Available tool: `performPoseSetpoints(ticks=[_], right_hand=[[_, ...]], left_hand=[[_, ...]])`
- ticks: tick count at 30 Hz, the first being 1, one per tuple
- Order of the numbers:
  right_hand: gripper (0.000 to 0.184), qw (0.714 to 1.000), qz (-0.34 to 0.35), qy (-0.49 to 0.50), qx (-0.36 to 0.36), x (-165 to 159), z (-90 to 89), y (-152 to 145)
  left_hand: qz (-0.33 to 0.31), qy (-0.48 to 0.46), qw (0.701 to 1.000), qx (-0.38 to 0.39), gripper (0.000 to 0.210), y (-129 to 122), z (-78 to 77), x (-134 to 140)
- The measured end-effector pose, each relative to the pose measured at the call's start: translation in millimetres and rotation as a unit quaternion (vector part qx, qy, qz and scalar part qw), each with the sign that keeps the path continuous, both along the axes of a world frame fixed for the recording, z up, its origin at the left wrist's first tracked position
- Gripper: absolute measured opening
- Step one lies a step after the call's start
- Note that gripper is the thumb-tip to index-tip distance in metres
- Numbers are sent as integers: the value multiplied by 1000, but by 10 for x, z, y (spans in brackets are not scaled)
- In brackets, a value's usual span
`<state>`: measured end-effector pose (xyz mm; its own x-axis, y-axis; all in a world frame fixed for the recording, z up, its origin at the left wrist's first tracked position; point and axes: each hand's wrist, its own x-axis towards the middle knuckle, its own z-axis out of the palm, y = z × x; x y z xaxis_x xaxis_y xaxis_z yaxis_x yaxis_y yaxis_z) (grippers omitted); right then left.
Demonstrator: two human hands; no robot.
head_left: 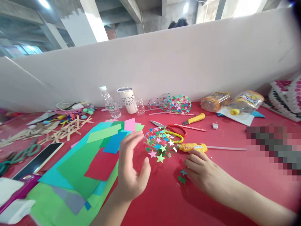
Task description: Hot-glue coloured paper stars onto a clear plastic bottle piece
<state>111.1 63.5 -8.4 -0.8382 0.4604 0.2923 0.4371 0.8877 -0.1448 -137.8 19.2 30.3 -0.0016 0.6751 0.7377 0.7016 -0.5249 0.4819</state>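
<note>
My left hand (133, 171) is held up with thumb and fingers apart, holding nothing. Just right of it stands a clear plastic piece covered in colourful paper stars (160, 142), with no visible contact. The curled fingers of my right hand (202, 169) are closed at the handle side of a yellow hot glue gun (192, 147), its nozzle pointing left; the handle itself is hidden. A clear-white glue stick (225, 148) sticks out of the gun's back. By my right fingertips, a blue star (183, 172) and green stars (182, 180) lie on the red table (155, 201).
Scissors (176, 131) and a yellow utility knife (194, 119) lie beyond the hands. Coloured paper sheets (77, 169) spread at left, near a phone (39, 160) and wooden sticks (70, 128). Bottles (110, 105), a cup (128, 102) and another star-covered piece (176, 103) line the partition.
</note>
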Motion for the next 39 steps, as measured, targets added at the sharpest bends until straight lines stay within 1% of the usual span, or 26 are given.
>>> performPoseSetpoints(ticks=[2, 3, 5, 7, 8, 9, 10, 12, 13, 14, 16, 18, 20, 21, 23, 25, 26, 27, 28, 29, 30, 32, 34, 35, 37, 39], right_hand=[[26, 1000, -4, 14, -7, 16, 22, 7], [23, 1000, -13, 24, -13, 25, 42, 11], [16, 997, -44, 53, -37, 43, 87, 18], [11, 991, -77, 83, -67, 61, 122, 28], [10, 988, -88, 96, -80, 70, 131, 33], [9, 986, -94, 105, -92, 78, 135, 38], [9, 984, -94, 112, -100, 83, 138, 41], [9, 982, -88, 121, -115, 87, 147, 42], [9, 981, -84, 124, -122, 86, 158, 41], [10, 980, -81, 126, -129, 83, 175, 37], [15, 979, -79, 129, -138, 75, 221, 23], [18, 978, -81, 130, -141, 74, 265, -6], [16, 984, -71, 124, -105, 86, 284, -51], [16, 989, -59, 123, -62, 99, 282, -78], [22, 991, -32, 118, 52, 133, 260, -134], [30, 982, -15, 112, 150, 173, 233, -179], [33, 978, -11, 108, 179, 192, 225, -193], [34, 976, -6, 104, 194, 208, 222, -201], [33, 975, -2, 105, 194, 223, 224, -203], [30, 978, 0, 111, 179, 235, 232, -201], [26, 982, -4, 120, 143, 244, 242, -194], [19, 989, -25, 144, 24, 253, 258, -176], [16, 979, -51, 165, -108, 249, 255, -160], [15, 971, -59, 173, -157, 242, 243, -155], [14, 956, -71, 191, -213, 215, 210, -159], [16, 946, -89, 202, -236, 180, 182, -179]], left_hand=[[-3, -18, 1000, 8, 51, -71, -19, 52], [-19, -14, 1000, 3, 48, -111, -27, 97], [-81, 8, 996, -38, 40, -184, -39, 222], [-142, 40, 982, -115, 25, -226, -52, 373], [-169, 37, 967, -187, 15, -233, -62, 447], [-167, 12, 945, -279, 11, -229, -77, 514], [-165, -24, 916, -366, 15, -218, -97, 571], [-156, -113, 854, -484, 18, -183, -143, 647], [-156, -153, 827, -517, 18, -164, -166, 668], [-158, -188, 808, -536, 19, -147, -185, 679], [-165, -235, 781, -555, 22, -121, -202, 688], [-172, -273, 754, -571, 27, -107, -183, 701], [-177, -320, 725, -584, 31, -97, -137, 730], [-182, -345, 709, -588, 32, -92, -110, 750], [-196, -390, 678, -592, 28, -78, -59, 794], [-217, -419, 650, -595, 22, -66, -32, 835], [-224, -429, 642, -595, 20, -63, -31, 854], [-225, -436, 640, -591, 18, -63, -38, 871], [-222, -439, 645, -584, 18, -66, -53, 885], [-216, -437, 655, -577, 17, -72, -73, 897], [-207, -431, 668, -570, 17, -80, -97, 906], [-193, -405, 695, -563, 16, -101, -145, 915], [-191, -369, 716, -561, 17, -121, -182, 914], [-191, -355, 724, -560, 17, -129, -194, 911], [-191, -342, 730, -560, 16, -138, -207, 906], [-188, -338, 731, -563, 16, -142, -211, 902]])
